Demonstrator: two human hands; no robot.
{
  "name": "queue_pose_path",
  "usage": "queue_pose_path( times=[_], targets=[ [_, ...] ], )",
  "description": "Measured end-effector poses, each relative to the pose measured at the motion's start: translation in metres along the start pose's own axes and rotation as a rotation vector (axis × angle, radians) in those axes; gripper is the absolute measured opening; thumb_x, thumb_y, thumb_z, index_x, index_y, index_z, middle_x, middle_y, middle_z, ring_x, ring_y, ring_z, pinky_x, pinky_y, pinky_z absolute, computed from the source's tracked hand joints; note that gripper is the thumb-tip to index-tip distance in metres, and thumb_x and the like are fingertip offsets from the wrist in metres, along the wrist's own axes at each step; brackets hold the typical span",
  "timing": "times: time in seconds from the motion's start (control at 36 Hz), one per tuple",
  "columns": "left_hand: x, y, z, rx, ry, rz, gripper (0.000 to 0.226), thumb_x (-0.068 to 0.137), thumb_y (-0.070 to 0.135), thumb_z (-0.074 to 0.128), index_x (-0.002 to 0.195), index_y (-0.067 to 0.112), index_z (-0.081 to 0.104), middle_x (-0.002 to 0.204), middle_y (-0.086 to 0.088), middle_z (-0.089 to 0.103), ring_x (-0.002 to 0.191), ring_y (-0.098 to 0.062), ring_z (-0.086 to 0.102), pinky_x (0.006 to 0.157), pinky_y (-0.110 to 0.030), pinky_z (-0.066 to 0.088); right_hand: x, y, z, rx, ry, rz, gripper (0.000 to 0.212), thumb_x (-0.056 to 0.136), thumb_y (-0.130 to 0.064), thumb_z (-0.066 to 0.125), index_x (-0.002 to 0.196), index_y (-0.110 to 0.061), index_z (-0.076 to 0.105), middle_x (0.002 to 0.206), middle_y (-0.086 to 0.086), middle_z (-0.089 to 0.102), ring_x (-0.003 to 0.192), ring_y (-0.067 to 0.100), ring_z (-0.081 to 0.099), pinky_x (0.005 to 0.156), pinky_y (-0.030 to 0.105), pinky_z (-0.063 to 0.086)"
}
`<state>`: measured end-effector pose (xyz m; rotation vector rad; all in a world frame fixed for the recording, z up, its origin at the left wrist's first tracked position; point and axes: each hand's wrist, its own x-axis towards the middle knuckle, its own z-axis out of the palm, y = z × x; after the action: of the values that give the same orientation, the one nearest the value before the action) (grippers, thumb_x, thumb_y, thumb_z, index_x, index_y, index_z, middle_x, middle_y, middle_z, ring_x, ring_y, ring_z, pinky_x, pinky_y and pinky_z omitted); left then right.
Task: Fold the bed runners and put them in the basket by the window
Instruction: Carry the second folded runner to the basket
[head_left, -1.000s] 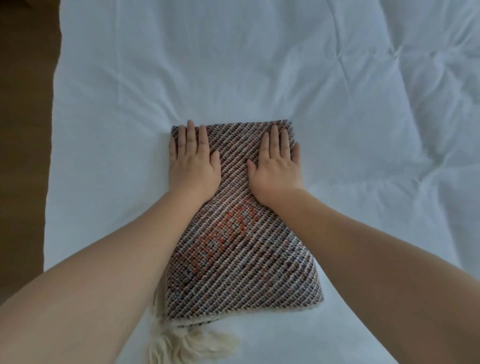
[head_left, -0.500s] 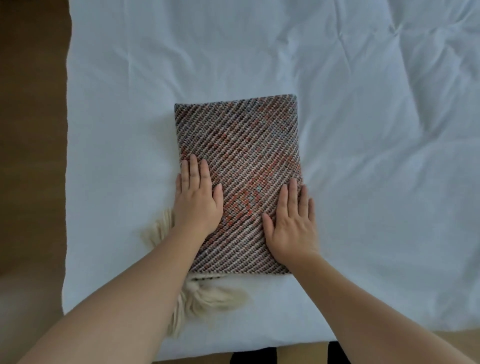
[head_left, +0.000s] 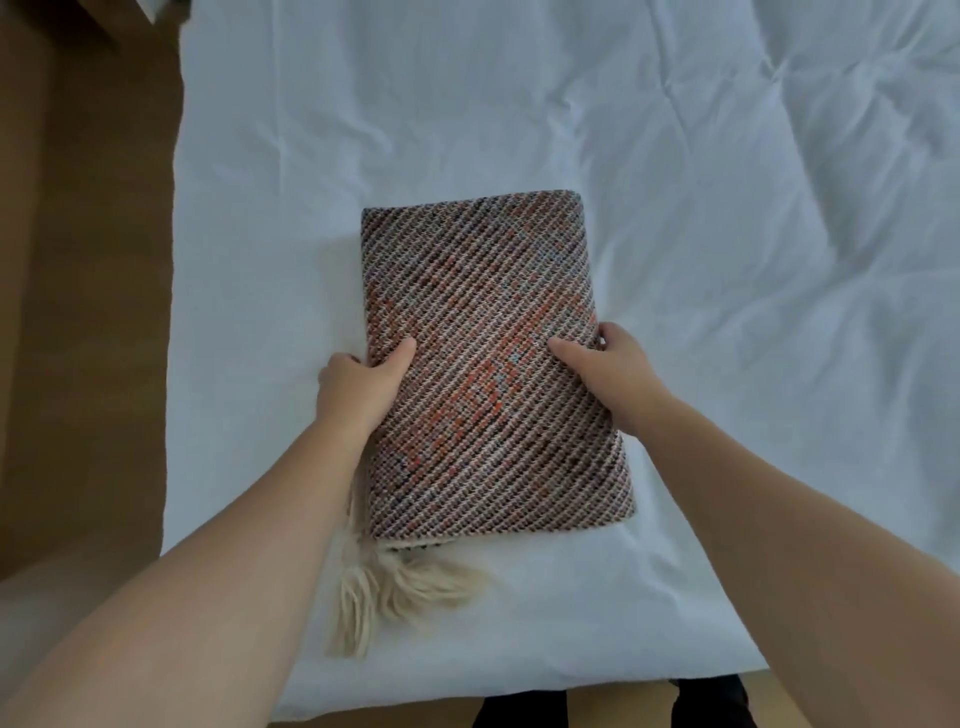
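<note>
Both hands have slid off the top to the sides — left hand (head_left: 358, 387) and right hand (head_left: 613, 374) each grip an edge of the folded bed runner (head_left: 488, 364), thumbs on top, fingers tucked under. It lies on the white bedsheet (head_left: 727, 260) — cream tassels (head_left: 395, 592) trailing near.

A folded rectangular woven bed runner (head_left: 488, 364) carries thin diagonal stripes of dark brown, near-black and cream, broken by patches of orange-red and small flecks of pale blue. Its fluffy yarn tassels (head_left: 400, 587) are plain cream. The creased cotton bed sheet (head_left: 727, 208) beneath is plain white with a faint bluish cast. The wooden floor (head_left: 88, 260) at the left is mid brown.
</note>
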<state>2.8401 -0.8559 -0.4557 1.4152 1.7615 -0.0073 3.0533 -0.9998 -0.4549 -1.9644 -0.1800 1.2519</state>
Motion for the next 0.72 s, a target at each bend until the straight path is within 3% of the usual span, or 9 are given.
queue_pose_path(
  times=[0.11,0.22,0.33,0.47,0.58,0.72],
  targets=[
    [-0.011,0.004,-0.007,-0.325,-0.271,-0.125,0.074,0.063,0.050,0.081,0.121,0.009,0.062,0.112,-0.010,0.068,0.095,-0.028,0.066,0.094,-0.043,0.050,-0.007,-0.005,-0.006,0.072,-0.084,-0.001,0.040,0.078,-0.023,0.079,0.112,-0.013,0.060,0.104,0.007,0.071,0.089,0.025,0.071,0.085,0.045,0.057],
    [-0.036,0.032,-0.014,-0.069,-0.207,0.178,0.051,0.071,0.046,0.076,0.111,0.016,0.068,0.107,-0.003,0.070,0.094,-0.023,0.066,0.094,-0.039,0.050,-0.034,-0.018,-0.021,-0.022,0.004,-0.123,0.033,0.084,-0.025,0.072,0.113,-0.018,0.058,0.102,0.002,0.069,0.089,0.021,0.069,0.085,0.044,0.056],
    [-0.085,0.083,-0.013,0.162,-0.285,0.444,0.041,0.084,0.045,0.065,0.112,0.016,0.065,0.102,0.001,0.066,0.092,-0.018,0.063,0.083,-0.029,0.048,-0.078,-0.042,-0.063,-0.077,0.119,-0.220,0.034,0.088,-0.027,0.067,0.119,-0.020,0.054,0.105,-0.002,0.065,0.087,0.011,0.062,0.079,0.031,0.050],
    [-0.166,0.156,-0.003,0.090,-0.265,0.631,0.036,0.089,0.042,0.061,0.115,0.018,0.059,0.104,0.003,0.064,0.093,-0.017,0.062,0.084,-0.032,0.049,-0.149,-0.071,-0.152,-0.047,0.289,-0.299,0.034,0.091,-0.026,0.064,0.122,-0.020,0.052,0.101,-0.006,0.062,0.081,0.001,0.058,0.067,0.020,0.044],
    [-0.249,0.219,0.017,0.033,-0.283,0.782,0.033,0.089,0.042,0.060,0.114,0.021,0.059,0.103,0.006,0.065,0.094,-0.016,0.062,0.088,-0.037,0.051,-0.217,-0.087,-0.236,-0.024,0.441,-0.365,0.037,0.090,-0.026,0.064,0.125,-0.019,0.051,0.106,-0.004,0.062,0.094,0.014,0.060,0.086,0.031,0.047],
    [-0.369,0.293,0.061,-0.021,-0.340,0.979,0.032,0.091,0.040,0.058,0.116,0.021,0.058,0.102,0.008,0.062,0.094,-0.015,0.059,0.085,-0.030,0.046,-0.303,-0.085,-0.355,0.019,0.644,-0.448,0.032,0.090,-0.023,0.065,0.121,-0.021,0.053,0.107,-0.004,0.064,0.098,0.017,0.061,0.089,0.033,0.047]
  ],
)
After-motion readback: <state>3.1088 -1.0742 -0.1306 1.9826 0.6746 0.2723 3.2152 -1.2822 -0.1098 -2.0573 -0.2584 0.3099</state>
